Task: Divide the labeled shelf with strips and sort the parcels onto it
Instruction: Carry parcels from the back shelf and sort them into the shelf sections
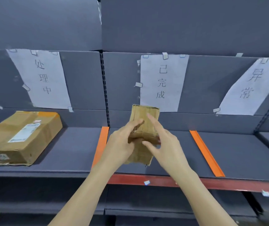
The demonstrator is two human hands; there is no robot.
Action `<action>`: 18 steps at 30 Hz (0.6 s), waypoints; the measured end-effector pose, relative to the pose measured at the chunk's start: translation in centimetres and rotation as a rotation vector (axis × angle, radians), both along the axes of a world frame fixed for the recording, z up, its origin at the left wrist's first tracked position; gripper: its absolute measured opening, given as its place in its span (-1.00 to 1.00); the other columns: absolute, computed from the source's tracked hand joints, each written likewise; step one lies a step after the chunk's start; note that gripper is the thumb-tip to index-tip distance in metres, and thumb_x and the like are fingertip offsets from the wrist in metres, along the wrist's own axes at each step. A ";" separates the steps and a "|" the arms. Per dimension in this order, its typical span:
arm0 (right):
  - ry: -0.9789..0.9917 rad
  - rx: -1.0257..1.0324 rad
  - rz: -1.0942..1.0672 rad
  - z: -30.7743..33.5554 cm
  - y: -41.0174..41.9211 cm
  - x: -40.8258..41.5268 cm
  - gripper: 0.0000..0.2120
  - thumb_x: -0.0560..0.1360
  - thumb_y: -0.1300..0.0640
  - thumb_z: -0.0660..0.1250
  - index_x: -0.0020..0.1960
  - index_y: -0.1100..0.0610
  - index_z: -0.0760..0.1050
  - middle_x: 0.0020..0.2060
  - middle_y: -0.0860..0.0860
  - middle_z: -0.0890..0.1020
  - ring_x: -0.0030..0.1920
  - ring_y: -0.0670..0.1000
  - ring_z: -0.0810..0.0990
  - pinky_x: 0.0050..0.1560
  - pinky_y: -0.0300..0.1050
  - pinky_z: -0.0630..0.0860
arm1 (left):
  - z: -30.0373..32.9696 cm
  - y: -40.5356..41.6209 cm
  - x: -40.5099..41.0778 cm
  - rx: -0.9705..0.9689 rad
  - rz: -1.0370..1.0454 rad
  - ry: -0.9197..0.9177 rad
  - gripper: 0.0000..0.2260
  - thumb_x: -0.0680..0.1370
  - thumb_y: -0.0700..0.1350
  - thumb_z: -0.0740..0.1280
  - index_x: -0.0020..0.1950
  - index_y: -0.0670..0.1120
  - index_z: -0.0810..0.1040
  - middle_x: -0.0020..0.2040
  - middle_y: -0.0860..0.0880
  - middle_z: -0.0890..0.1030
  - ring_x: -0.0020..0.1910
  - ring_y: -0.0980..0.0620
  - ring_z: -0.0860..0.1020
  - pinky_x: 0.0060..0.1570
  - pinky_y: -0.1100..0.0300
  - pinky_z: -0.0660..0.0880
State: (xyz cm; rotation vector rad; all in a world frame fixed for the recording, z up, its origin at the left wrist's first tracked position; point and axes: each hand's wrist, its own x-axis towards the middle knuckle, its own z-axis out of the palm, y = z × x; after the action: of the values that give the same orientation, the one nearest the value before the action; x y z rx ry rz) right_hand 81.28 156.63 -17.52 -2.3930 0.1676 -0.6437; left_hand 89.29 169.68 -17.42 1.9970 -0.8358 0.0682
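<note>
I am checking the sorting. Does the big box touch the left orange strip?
Apart. The head view shows bare shelf between the big box and the left orange strip.

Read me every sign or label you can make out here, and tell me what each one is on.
"处理中": left paper sign, above the large parcel.
"已完成": middle paper sign, above the small parcel.
"异常": right paper sign.
Large parcel's shipping label: too blurred to read.
</note>
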 end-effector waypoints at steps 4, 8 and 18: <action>-0.125 0.108 -0.076 -1.0 -0.8 0.3 -0.57 0.46 0.20 0.41 0.28 -0.08 0.49 -0.10 -0.17 0.63 -0.09 -0.13 0.59 0.02 -0.22 0.54 | -0.8 -0.3 0.0 -0.045 -0.001 -0.016 -0.43 0.49 -0.19 0.38 0.31 0.33 0.28 0.05 0.32 0.50 0.02 0.32 0.50 0.03 0.46 0.42; -0.275 0.484 -0.124 -2.2 -2.0 -0.6 -0.65 0.47 0.29 0.38 0.14 -0.08 0.56 -0.12 -0.29 0.63 -0.08 -0.27 0.60 -0.05 -0.41 0.51 | -2.6 -0.2 0.2 -0.114 0.082 0.065 -0.27 0.37 0.08 0.48 0.40 0.30 0.13 0.42 0.26 0.25 0.45 0.25 0.16 0.41 0.21 0.11; -0.174 0.745 -0.189 -3.9 -3.3 -2.0 -0.68 0.44 0.12 0.41 0.11 -0.13 0.43 0.11 -0.17 0.56 0.17 -0.10 0.53 0.12 -0.19 0.49 | -3.9 -0.2 0.4 -0.269 0.123 0.152 -0.54 0.47 -0.20 0.41 0.18 0.30 0.44 0.04 0.27 0.55 0.00 0.38 0.52 -0.10 0.53 0.43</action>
State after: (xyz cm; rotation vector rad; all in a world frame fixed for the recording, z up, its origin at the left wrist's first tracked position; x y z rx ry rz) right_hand 79.23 153.34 -21.43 -1.6101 0.4722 -0.7165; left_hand 89.72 169.43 -21.37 1.7730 -0.5741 0.0932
